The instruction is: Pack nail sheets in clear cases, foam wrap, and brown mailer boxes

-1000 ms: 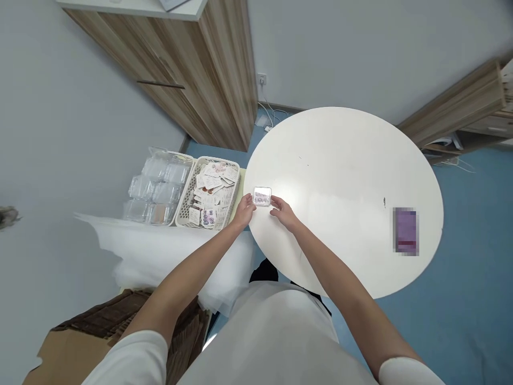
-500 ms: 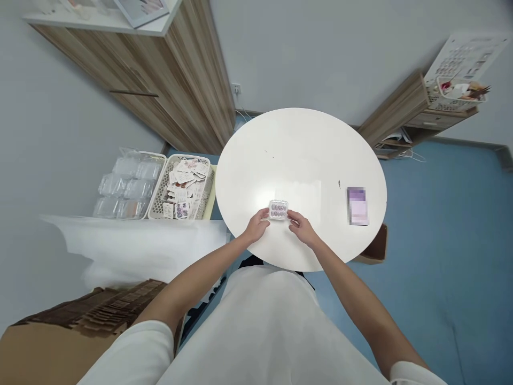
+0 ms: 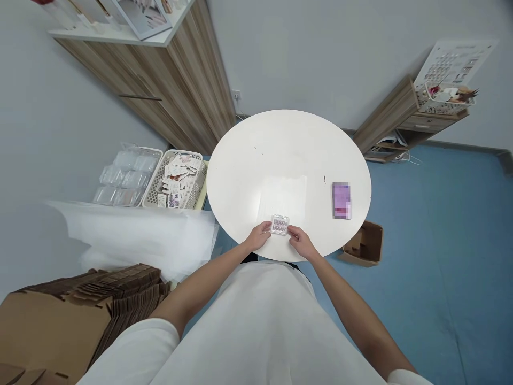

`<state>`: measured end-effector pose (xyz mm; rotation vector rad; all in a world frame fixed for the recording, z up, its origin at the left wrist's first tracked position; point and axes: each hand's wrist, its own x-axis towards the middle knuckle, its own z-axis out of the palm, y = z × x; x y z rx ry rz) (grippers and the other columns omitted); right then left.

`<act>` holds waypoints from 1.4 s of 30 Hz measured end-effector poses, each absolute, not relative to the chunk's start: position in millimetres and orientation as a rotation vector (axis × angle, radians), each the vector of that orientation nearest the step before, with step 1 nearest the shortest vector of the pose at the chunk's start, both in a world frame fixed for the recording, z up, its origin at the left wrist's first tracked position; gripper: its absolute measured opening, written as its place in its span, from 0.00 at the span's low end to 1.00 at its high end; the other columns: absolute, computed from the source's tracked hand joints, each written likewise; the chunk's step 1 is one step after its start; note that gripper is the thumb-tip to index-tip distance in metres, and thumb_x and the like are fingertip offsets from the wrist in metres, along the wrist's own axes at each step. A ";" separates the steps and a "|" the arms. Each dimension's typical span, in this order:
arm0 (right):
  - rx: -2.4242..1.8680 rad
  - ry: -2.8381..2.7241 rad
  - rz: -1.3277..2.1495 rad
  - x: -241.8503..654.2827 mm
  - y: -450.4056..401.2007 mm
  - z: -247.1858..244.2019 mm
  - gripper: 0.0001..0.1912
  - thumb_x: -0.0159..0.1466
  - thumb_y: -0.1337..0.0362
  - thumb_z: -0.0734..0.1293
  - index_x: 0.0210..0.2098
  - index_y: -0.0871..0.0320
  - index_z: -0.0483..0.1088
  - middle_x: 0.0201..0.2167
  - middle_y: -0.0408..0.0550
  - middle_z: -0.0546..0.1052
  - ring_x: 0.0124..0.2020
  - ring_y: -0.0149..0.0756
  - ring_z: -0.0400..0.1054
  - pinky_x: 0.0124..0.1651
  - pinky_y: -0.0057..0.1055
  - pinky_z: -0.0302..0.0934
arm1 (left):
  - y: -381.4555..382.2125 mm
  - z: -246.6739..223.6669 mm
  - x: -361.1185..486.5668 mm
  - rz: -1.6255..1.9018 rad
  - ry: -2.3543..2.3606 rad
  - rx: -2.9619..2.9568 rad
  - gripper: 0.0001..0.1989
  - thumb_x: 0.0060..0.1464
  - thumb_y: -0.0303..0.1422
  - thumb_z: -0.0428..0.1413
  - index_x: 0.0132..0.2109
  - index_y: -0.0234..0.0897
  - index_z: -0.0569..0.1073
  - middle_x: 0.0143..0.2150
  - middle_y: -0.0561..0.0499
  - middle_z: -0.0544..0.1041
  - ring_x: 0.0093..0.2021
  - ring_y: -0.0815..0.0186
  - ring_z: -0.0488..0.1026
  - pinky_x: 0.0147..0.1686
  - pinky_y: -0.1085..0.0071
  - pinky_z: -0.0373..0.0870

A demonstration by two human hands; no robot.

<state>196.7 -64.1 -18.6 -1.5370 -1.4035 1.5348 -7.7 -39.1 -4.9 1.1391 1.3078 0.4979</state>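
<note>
A small clear plastic case (image 3: pixel 279 225) with rows of purple pieces inside is near the front edge of the round white table (image 3: pixel 296 139). My left hand (image 3: pixel 258 237) holds its left side between fingers and thumb. On the opposite side, my right hand (image 3: pixel 301 241) has its fingertips at the case's right edge, the thumb a little lower. Whether the case rests on the tabletop or is slightly raised is hard to tell. A purple and pink item (image 3: pixel 341 200), blurred into blocks, lies on the right part of the table.
Left of the table are a white basket of cards (image 3: pixel 176 182), a basket of clear cases (image 3: pixel 128 176), white sheeting (image 3: pixel 140 232) and stacked cardboard (image 3: pixel 52 321). An open cardboard box (image 3: pixel 366 243) stands on the floor at right. Wooden cabinets flank the back.
The view has shifted, so the table appears further left. The case and both my hands are now closer to the table's front edge, with the hands still at the case's sides.
</note>
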 end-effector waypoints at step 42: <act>-1.444 -2.547 0.813 183.2 -29.1 -25.4 0.22 0.54 0.72 0.61 0.49 0.59 0.62 0.59 0.57 0.58 0.60 0.53 0.48 0.54 0.48 0.56 | -17.9 -3.5 -17.3 0.153 1.048 2.127 0.30 0.42 0.27 0.56 0.55 0.40 0.61 0.62 0.43 0.55 0.58 0.52 0.55 0.55 0.57 0.48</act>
